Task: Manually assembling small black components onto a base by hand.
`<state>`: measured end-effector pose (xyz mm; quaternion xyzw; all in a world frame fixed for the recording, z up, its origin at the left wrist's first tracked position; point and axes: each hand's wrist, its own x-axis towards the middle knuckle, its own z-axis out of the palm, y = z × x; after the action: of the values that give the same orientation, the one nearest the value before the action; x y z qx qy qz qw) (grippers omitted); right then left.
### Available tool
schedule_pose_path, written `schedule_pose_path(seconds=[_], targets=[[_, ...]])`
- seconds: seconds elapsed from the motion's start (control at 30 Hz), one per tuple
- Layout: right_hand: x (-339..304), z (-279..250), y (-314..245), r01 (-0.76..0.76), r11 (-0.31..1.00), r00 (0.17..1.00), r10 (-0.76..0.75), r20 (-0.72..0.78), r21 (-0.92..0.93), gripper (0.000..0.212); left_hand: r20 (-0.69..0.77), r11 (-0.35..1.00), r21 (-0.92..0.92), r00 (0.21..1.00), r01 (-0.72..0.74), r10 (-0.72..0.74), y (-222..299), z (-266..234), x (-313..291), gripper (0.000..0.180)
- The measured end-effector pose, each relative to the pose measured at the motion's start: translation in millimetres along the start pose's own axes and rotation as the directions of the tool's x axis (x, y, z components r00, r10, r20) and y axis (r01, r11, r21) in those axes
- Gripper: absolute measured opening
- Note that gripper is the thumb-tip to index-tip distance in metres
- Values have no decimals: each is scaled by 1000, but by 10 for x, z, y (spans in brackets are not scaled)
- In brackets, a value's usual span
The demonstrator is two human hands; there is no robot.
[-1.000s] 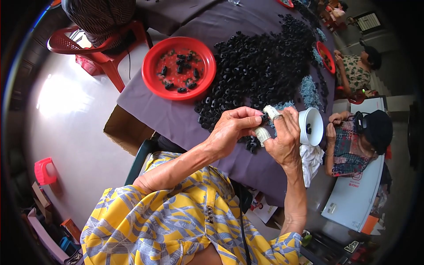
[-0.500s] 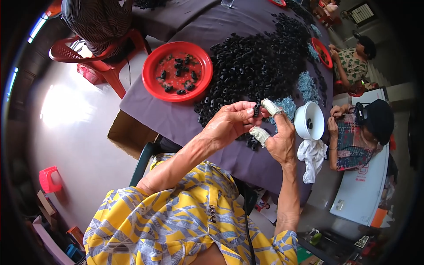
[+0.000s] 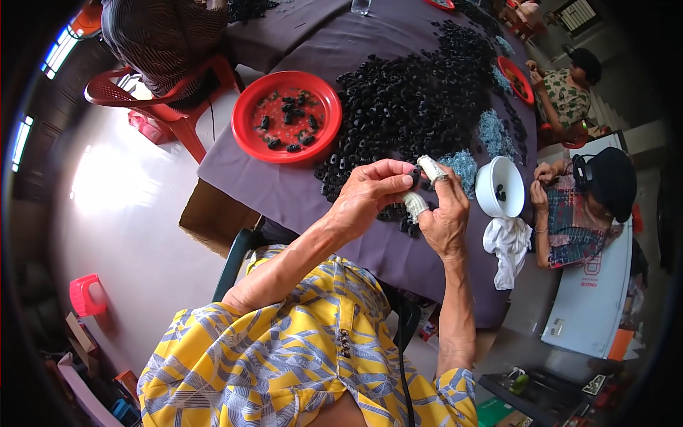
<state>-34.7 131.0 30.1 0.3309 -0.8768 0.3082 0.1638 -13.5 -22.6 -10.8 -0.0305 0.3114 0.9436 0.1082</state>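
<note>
A small black plastic part (image 3: 415,175) is pinched between the thumb and forefinger of my left hand (image 3: 366,193), above the near side of the table. From the right, my right hand (image 3: 446,217) reaches to the same part, its thumb and forefinger bent around it. Both of those fingers wear whitish cloth covers, the forefinger's cover (image 3: 431,169) above and the thumb's cover (image 3: 415,206) below. How the right fingertips touch the part is partly hidden. Beyond my hands spreads a big heap of similar black parts (image 3: 398,107).
Left of the heap stands a red plate (image 3: 243,132) with several black parts. On the right are bluish scraps (image 3: 494,132), a white bowl (image 3: 487,192) holding a few dark parts, and a white cloth (image 3: 506,249). Co-workers (image 3: 580,213) sit along the right side.
My right thumb has come up and left, nearer to my left fingertips and the black part. The left hand keeps its pinch. The whole view has shifted slightly.
</note>
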Motion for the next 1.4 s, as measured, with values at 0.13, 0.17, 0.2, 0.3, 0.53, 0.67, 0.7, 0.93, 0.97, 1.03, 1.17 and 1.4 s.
schedule_pose_path(seconds=[0.13,0.17,0.2,0.3,0.53,0.67,0.7,0.93,0.97,1.03,1.17,1.4], targets=[[-15,3,27,54,997,998,-55,-19,-48,50,16,999,52,1000,-4,3,2,32,-27,15],[-8,1,23,74,996,997,-75,-18,-58,49,19,999,47,1000,-9,8,3,38,-35,15],[-4,-5,16,94,993,995,-95,-17,-68,48,17,999,48,1000,-9,8,1,35,-38,15],[0,-93,-21,-103,988,991,92,99,112,44,29,999,34,999,-15,14,-3,37,-24,16],[33,-62,62,-279,851,959,275,74,445,20,53,984,166,997,-66,58,-13,49,-57,18],[33,-63,23,-309,836,946,318,59,454,17,32,963,254,996,-92,87,-11,79,-76,19],[36,-72,10,-311,835,946,319,61,454,17,30,963,253,996,-91,86,-10,83,-82,19],[73,-106,-66,-171,957,984,176,3,235,17,-14,897,412,984,-158,180,-25,91,-98,18],[69,-100,-65,-146,964,988,153,-18,222,17,-16,873,457,980,-169,199,-24,91,-99,18],[50,-84,-50,-140,966,989,148,-21,215,17,-13,853,486,975,-190,224,-43,83,-108,18],[11,-34,-10,-100,982,993,108,-45,159,19,-20,820,529,963,-217,268,-91,77,-105,18],[-35,3,95,-310,850,947,316,57,425,25,-39,975,199,993,-98,107,-91,65,-38,21]])
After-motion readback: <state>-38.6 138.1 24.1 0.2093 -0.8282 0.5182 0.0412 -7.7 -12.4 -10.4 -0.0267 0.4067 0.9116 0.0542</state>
